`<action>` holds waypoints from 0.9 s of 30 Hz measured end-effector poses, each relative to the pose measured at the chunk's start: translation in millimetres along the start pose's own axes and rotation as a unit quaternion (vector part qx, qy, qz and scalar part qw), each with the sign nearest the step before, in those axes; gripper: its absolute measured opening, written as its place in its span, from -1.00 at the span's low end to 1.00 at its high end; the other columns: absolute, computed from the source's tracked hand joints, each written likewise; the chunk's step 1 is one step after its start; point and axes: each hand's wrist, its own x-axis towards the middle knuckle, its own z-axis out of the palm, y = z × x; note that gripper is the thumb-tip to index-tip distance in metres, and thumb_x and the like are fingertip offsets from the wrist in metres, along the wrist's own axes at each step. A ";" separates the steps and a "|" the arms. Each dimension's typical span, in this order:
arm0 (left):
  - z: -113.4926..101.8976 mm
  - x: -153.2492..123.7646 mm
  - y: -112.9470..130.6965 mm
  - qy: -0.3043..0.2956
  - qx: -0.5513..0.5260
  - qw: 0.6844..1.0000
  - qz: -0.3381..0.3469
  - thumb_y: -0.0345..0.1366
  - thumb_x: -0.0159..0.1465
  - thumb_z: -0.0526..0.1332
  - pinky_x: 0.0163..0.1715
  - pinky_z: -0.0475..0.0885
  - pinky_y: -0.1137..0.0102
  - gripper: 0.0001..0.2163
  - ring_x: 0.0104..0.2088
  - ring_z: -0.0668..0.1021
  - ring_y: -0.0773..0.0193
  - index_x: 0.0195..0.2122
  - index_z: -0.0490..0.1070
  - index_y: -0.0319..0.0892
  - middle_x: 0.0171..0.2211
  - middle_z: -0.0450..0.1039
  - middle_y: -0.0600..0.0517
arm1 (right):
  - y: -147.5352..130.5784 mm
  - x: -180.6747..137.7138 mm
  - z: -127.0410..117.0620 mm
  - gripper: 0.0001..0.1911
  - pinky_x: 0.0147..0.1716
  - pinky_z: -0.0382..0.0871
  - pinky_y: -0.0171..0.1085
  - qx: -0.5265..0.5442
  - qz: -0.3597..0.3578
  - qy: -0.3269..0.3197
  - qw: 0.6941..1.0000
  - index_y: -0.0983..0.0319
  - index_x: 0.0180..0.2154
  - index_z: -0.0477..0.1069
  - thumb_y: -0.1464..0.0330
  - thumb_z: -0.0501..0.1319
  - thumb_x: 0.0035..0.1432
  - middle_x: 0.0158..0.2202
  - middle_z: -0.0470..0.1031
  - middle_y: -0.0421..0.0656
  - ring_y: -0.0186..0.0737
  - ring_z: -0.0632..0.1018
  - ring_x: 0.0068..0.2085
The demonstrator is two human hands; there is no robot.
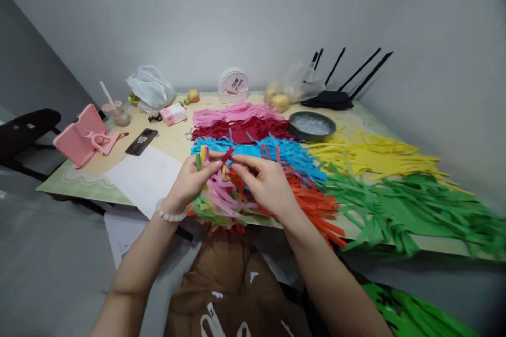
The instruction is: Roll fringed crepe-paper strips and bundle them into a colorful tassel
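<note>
We see a plain, pale grey wall [253, 21] behind the table [85, 182], whose top is pale yellow with a green border. On the left, another wall surface [31, 63] is of darker grey. A black chair [29, 121] stands near the table's left end, on the grey floor [51, 263]. The light seems to us soft and rather dim.

Two hands [269, 187]; one bunch [223, 195]; six fringed heaps [302, 160]; one bracelet [171, 216]; one phone [141, 142]; one bowl [312, 137]; one cup [119, 116]; one router [328, 100]; one stand [79, 139]; one bench [172, 142].
</note>
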 end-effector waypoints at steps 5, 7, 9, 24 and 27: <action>3.6 3.4 2.4 -0.047 0.137 0.989 0.024 -0.15 0.22 0.32 -0.36 0.37 0.43 -0.76 -0.42 0.48 0.29 -0.34 0.56 -0.26 -0.44 0.53 0.02 | 9.6 10.1 -2.0 -0.45 -0.68 0.27 -0.39 0.248 0.113 -0.101 0.957 0.25 0.02 0.39 0.08 0.35 0.09 -0.56 0.49 -0.27 -0.34 0.40 -0.67; 4.5 7.1 0.3 -0.061 0.177 0.982 0.019 -0.13 0.22 0.30 -0.40 0.34 0.43 -0.75 -0.46 0.45 0.31 -0.41 0.54 -0.26 -0.48 0.51 0.04 | 13.4 15.2 -5.2 -0.56 -0.72 0.22 -0.40 0.232 0.124 -0.107 0.959 0.26 -0.23 0.43 0.04 0.37 0.05 -0.56 0.48 -0.24 -0.37 0.38 -0.69; 4.6 11.7 -3.4 -0.043 0.199 0.979 0.014 -0.13 0.20 0.30 -0.40 0.33 0.42 -0.75 -0.46 0.45 0.30 -0.40 0.55 -0.25 -0.47 0.51 0.04 | 14.4 19.1 -10.2 -0.63 -0.73 0.20 -0.41 0.168 0.095 -0.046 0.980 0.25 -0.34 0.43 0.07 0.37 0.06 -0.54 0.48 -0.22 -0.38 0.38 -0.67; 3.3 17.4 -2.0 -0.015 0.190 0.979 0.067 -0.24 0.16 0.34 -0.28 0.35 0.40 -0.85 -0.38 0.50 0.25 -0.46 0.53 -0.20 -0.46 0.53 0.06 | 2.1 16.5 5.4 -0.79 -0.56 0.35 -0.40 0.095 -0.017 0.035 0.995 0.23 -0.25 0.44 0.21 0.22 0.23 -0.47 0.49 -0.21 -0.29 0.52 -0.47; -10.3 18.2 -5.6 -0.068 0.066 0.995 -0.021 0.09 0.11 0.36 -0.36 0.41 0.40 -0.58 -0.41 0.55 0.21 -0.32 0.60 -0.24 -0.46 0.57 -0.01 | 7.3 21.0 -0.8 -0.84 -0.49 0.38 -0.36 0.114 -0.041 0.026 0.992 0.21 -0.28 0.43 0.24 0.23 0.21 -0.45 0.49 -0.21 -0.27 0.53 -0.43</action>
